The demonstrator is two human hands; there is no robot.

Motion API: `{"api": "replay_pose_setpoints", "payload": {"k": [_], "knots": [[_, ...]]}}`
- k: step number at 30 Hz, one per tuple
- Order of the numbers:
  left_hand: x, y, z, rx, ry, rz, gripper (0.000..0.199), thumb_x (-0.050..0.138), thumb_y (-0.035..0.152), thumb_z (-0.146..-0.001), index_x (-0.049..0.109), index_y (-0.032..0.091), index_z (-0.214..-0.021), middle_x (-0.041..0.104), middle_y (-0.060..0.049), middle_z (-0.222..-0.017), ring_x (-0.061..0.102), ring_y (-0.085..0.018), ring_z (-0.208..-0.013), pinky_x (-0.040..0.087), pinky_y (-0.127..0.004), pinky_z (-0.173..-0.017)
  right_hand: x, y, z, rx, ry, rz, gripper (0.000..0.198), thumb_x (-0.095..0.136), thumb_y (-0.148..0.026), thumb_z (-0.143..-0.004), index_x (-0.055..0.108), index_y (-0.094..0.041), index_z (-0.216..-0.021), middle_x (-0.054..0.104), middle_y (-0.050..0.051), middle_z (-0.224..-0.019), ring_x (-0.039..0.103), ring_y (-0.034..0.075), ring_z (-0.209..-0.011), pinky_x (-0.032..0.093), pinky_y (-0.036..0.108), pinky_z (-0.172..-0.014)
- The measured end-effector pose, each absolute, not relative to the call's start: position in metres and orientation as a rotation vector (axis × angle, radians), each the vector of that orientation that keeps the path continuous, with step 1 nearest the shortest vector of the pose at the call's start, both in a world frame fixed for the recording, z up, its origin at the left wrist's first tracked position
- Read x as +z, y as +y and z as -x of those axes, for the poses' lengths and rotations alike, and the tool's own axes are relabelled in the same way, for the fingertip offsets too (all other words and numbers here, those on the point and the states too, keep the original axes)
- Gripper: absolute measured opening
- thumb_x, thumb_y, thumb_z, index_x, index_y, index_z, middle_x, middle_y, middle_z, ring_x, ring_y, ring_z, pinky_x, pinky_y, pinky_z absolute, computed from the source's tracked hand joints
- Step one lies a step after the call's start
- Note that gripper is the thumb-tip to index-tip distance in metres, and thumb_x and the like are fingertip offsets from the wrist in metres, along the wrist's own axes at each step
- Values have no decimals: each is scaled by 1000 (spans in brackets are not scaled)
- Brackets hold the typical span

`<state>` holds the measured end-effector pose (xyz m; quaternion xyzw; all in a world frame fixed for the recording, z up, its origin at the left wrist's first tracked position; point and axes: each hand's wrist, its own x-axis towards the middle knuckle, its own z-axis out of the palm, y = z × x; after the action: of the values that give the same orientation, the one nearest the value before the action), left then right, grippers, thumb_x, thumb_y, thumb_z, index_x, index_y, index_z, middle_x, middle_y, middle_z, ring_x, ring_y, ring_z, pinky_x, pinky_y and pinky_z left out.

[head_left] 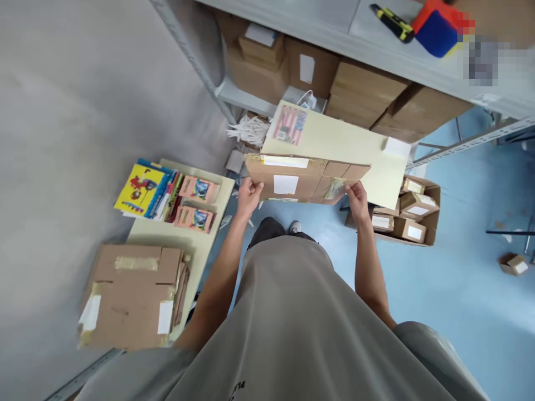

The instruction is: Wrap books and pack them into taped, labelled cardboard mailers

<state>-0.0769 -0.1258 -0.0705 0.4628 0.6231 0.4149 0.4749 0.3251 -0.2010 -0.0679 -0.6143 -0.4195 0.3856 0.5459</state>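
Observation:
A flattened cardboard box (307, 181) with white labels and clear tape spans the space between my two hands. Its left end is pinched by my left hand (249, 196), thumb on the near face. My right hand (357, 199) grips the other end, beside a loose-looking patch of tape. The cardboard is over the near edge of a pale yellow table (343, 147); whether it rests on the tabletop I cannot tell. Farther back on that table lies a printed sheet or packet (290, 125) with red and white stripes.
On a side table at left are a stack of books (146, 190), pink packs (199, 189) and flattened cardboard (129, 295). Shelving (288, 14) with cartons stands ahead, a box cutter (393, 23) on top. A carton of small boxes (432, 214) sits at right.

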Motion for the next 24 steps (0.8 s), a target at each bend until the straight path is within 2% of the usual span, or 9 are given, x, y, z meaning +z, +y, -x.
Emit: {"api": "replay_pose_setpoints", "payload": {"k": [3,9,11,14,18,22,24], "knots": [[-73,-94,40,989,1421,-1194,29,81,46,-93,63,26,-104,82,-12,-116,79,-30,-126,61,-43,-118,-73,-194,-349,870,-926,1504,51,81,-77,-97,68,-30,-111,80,7,-114,76,27,-113,61,50,-120],[-81,-27,-23,927,1292,-1229,25,78,41,-91,65,26,-106,81,-12,-115,80,-30,-123,60,-43,-119,-73,-178,-386,777,-805,1598,45,75,-74,-103,58,-33,-107,76,4,-115,74,24,-112,62,45,-118],[-82,-2,-41,898,1256,-1220,23,77,40,-90,65,26,-105,81,-11,-116,79,-30,-125,61,-42,-118,-67,-169,-397,753,-772,1634,44,75,-73,-102,59,-33,-107,76,4,-114,74,23,-111,63,45,-117],[-81,35,-64,854,1173,-1251,20,76,39,-90,66,26,-102,80,-10,-112,79,-29,-121,62,-42,-115,-58,-154,-406,749,-704,1652,43,74,-70,-101,67,-32,-118,80,6,-127,75,24,-124,61,47,-122],[-83,74,-91,779,951,-1337,15,72,38,-90,71,25,-96,83,-11,-109,81,-30,-115,63,-46,-116,-59,-127,-403,724,-629,1686,53,72,-74,-100,77,-29,-127,81,10,-144,72,30,-143,60,53,-128],[-91,93,-115,612,909,-1296,32,70,44,-98,82,22,-117,88,-16,-123,84,-31,-123,65,-47,-116,-70,-106,-389,743,-543,1797,72,75,-85,-95,79,-28,-139,76,11,-163,63,32,-162,49,58,-141],[-97,100,-122,559,940,-1299,43,68,53,-103,82,21,-128,87,-19,-135,83,-33,-130,64,-50,-119,-72,-103,-381,785,-501,1791,80,72,-92,-96,79,-27,-142,77,11,-162,62,33,-165,47,59,-144]]}}
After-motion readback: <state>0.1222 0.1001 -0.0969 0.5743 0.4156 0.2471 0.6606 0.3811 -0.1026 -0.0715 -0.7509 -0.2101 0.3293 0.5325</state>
